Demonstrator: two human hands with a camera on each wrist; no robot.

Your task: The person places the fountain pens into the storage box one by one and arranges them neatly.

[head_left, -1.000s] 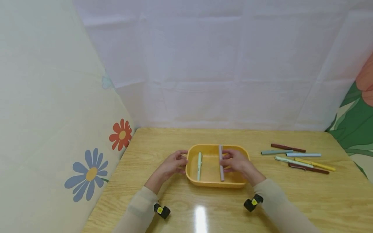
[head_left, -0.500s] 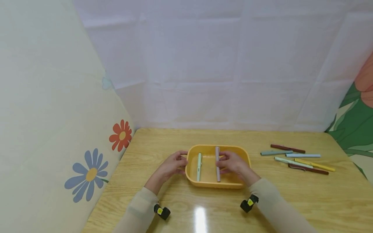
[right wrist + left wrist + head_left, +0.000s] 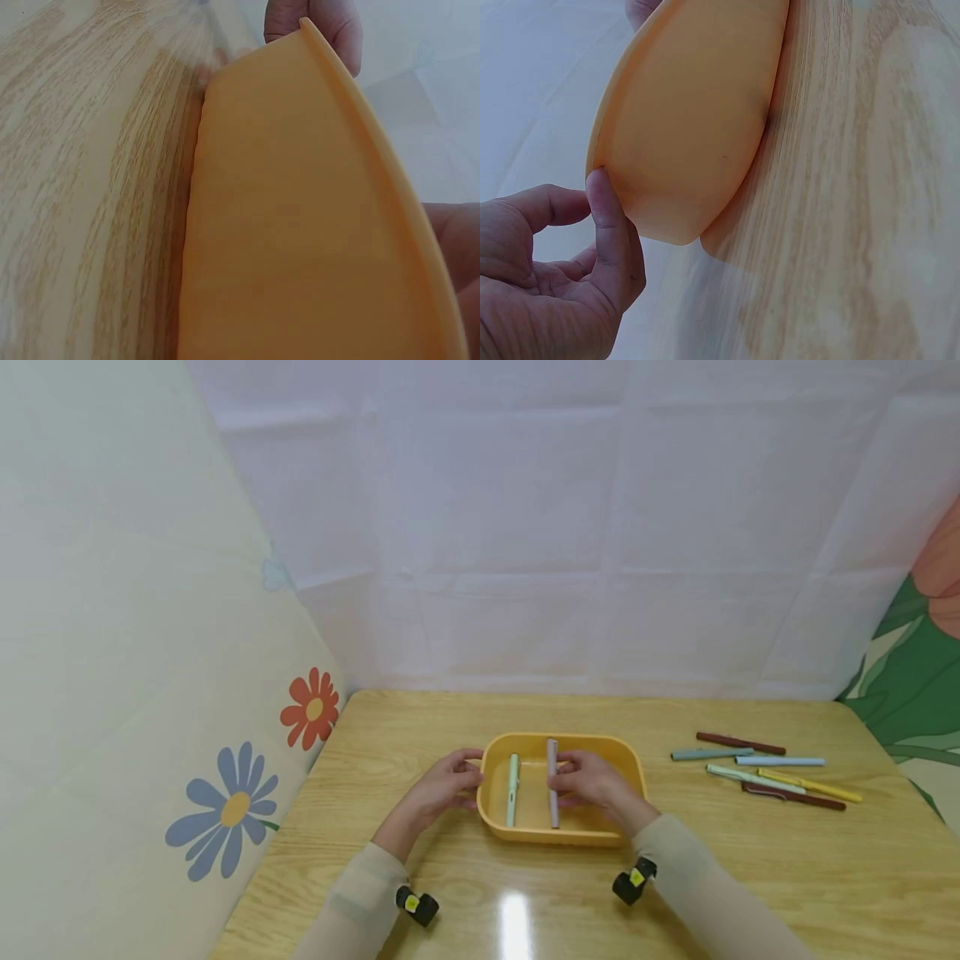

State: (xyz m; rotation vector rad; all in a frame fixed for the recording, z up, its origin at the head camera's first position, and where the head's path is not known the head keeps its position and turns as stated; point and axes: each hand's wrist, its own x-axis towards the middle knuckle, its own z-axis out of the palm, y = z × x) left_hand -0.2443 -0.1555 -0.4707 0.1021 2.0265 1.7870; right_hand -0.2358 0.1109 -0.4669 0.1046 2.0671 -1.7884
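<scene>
A shallow yellow plastic tray (image 3: 600, 837) rests on the table. My left hand (image 3: 447, 779) grips its left end; in the left wrist view the fingertips (image 3: 602, 196) meet the outer wall at the rim. Inside the tray, near its left end, lies a pale green pen (image 3: 513, 789), pointing away from me. My right hand (image 3: 596, 779) reaches in over the right side and pinches a lilac pen (image 3: 552, 797) about midway along. That pen stands roughly parallel to the green one, right of it. Whether it touches the tray floor cannot be told. In the right wrist view the tray wall hides most of the right hand.
To the right of the tray lies a loose group of pens: dark red (image 3: 741, 743), grey-green (image 3: 711, 752), light blue (image 3: 780, 761), pale green (image 3: 738, 772), yellow (image 3: 828, 787) and another dark red (image 3: 821, 800). Some cross each other. Fabric hangings (image 3: 480, 610) stand behind the table (image 3: 420, 718).
My right hand has moved a little to the left inside the tray, carrying the lilac pen closer to the green one. The left hand and tray have stayed nearly still.
</scene>
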